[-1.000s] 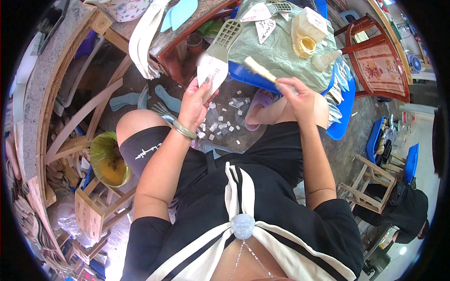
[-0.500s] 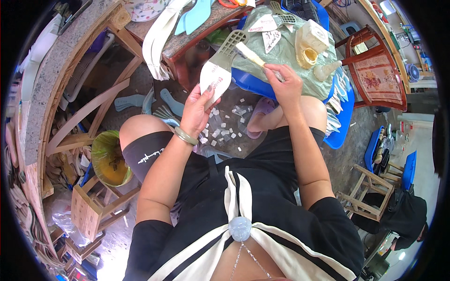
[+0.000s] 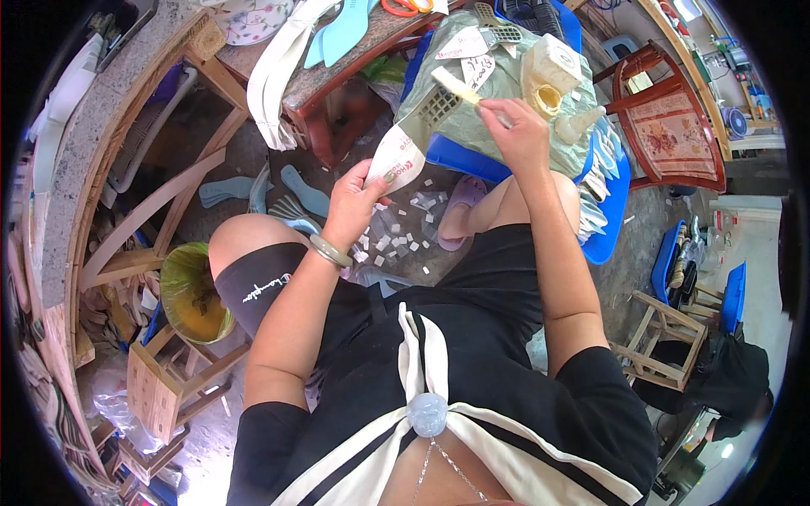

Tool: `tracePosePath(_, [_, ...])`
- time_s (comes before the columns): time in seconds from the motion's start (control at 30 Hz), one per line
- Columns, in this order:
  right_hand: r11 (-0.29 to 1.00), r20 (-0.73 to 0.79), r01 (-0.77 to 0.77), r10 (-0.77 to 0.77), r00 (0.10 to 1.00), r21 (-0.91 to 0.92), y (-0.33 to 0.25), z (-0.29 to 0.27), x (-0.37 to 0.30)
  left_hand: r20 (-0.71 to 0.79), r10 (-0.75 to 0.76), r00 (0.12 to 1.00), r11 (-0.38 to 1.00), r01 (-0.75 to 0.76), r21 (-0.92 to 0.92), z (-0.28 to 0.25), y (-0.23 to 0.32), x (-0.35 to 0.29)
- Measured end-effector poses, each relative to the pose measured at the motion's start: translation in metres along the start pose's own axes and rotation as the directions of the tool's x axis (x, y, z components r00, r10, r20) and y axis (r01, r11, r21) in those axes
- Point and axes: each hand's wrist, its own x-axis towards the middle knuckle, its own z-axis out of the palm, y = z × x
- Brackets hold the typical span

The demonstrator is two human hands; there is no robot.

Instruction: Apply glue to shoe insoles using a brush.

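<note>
My left hand [image 3: 359,201] is closed on the white heel end of a shoe insole [image 3: 396,160] with red print. The insole's other end is a dark, grid-like panel, tilted up and away to the right. In my right hand [image 3: 519,131], thumb and fingers pinch the handle of a pale brush [image 3: 456,85]. The brush head lies at the far tip of the grid panel; whether the bristles touch it I cannot tell. Beyond my right hand, a crusted, yellowish plastic container [image 3: 553,67] and a cloudy bottle [image 3: 580,124] rest on green plastic sheeting [image 3: 515,110].
More insoles [image 3: 462,44] lie on the sheeting. White strips [image 3: 287,76], light-blue pieces [image 3: 344,35] and orange-handled scissors [image 3: 405,7] are on the bench at the far left. Blue trays [image 3: 609,228], a lined bin [image 3: 196,291] and a wooden stool [image 3: 156,384] stand around me.
The insole has tipped further to the right and down, its grid end now under the brush. My right hand has shifted slightly, carrying the brush to the panel's tip.
</note>
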Motion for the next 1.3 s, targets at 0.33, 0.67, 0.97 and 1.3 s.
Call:
tracePosePath(0.33, [0.969,0.273,0.045,-0.113,0.955,0.245,-0.051,0.001,-0.042,-0.15,0.024,0.988,0.964,0.017,0.267,0.0,-0.009,-0.001])
tracePosePath(0.67, [0.997,0.131,-0.073,0.071,0.989,0.009,-0.004,-0.014,-0.006,0.042,0.52,0.853,0.523,-0.357,0.774,0.0,0.009,-0.008])
tracePosePath(0.97, [0.894,0.357,-0.431,0.366,0.859,0.122,0.028,-0.021,-0.002,-0.117,0.435,0.893,0.801,-0.324,0.503,-0.001,0.007,-0.001])
tracePosePath(1.3, [0.887,0.149,-0.273,0.234,0.961,0.373,0.011,-0.017,-0.004,0.055,-0.14,0.989,0.68,0.136,-0.721,-0.02,0.005,0.007])
